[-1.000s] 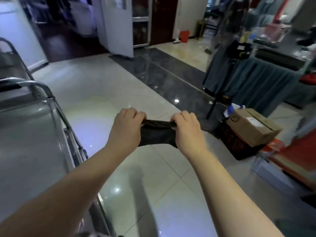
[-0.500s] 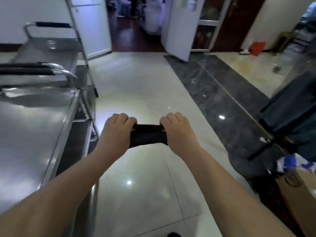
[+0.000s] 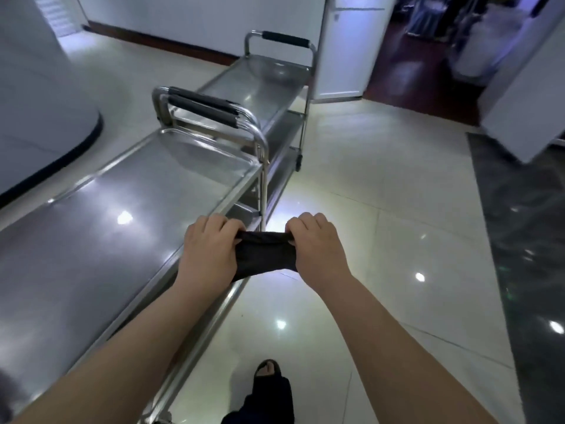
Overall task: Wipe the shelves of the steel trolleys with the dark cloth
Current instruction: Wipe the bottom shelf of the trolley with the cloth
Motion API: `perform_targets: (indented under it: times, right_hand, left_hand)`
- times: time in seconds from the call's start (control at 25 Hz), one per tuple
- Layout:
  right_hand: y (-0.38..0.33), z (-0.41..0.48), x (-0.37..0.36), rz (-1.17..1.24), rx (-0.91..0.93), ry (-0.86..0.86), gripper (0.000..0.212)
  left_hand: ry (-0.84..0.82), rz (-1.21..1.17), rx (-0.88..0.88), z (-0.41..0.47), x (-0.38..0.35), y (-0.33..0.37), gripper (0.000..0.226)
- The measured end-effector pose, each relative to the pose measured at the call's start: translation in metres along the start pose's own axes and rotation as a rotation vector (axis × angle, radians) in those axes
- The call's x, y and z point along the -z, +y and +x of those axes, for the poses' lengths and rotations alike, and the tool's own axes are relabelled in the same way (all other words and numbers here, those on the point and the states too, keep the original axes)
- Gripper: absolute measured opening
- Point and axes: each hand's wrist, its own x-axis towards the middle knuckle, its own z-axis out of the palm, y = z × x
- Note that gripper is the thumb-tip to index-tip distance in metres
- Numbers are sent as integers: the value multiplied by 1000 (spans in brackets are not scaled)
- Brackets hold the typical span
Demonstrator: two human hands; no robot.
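Hands shifted left to shelf edge of near trolley [image 3: 107, 215] | left hand [image 3: 211, 249], right hand [image 3: 318, 246]: fingers pinch dark cloth [image 3: 264, 255] ends | second trolley [image 3: 263, 81] beyond

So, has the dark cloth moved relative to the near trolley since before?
Yes. The dark cloth has come left, toward the near trolley: before it hung well to its right, now the left hand overlaps the shelf's edge.
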Motion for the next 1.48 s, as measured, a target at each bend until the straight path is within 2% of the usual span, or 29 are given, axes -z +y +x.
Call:
perform_targets:
  times: [0.24,0.36,0.56,0.68,0.84,1.0,1.2,1.32,1.48]
  right_hand:
    - [34,116,-28,66,74,-18,31]
    - [53,167,-45,83,128,-36,31]
    - [74,224,-95,150,335,-171,30]
    - [83,242,-122,306,450,-292,24]
    - [99,250,-150,473,597,-387,21]
    - [110,235,-183,530,646,-511,25]
    - [114,214,-246,596,611,-587,28]
    - [113,203,-309,580,569,-587,30]
    - [119,185,-413,585,555,-522,26]
  left_hand:
    - [-12,42,74,94,-37,-32,21]
    - [6,67,168,126,-55,-40,19]
    - [29,170,439,126,-101,-39,23]
    - [53,264,668,114,-122,-25,21]
    - [83,403,876,103,-152,4,20]
    - [25,395,1072,85,-182,24,20]
    - [22,376,1094,49,-231,10,15]
    - [11,318,1135,25,-282,-23,17]
    - [37,266,1067,-16,-366,-75,19]
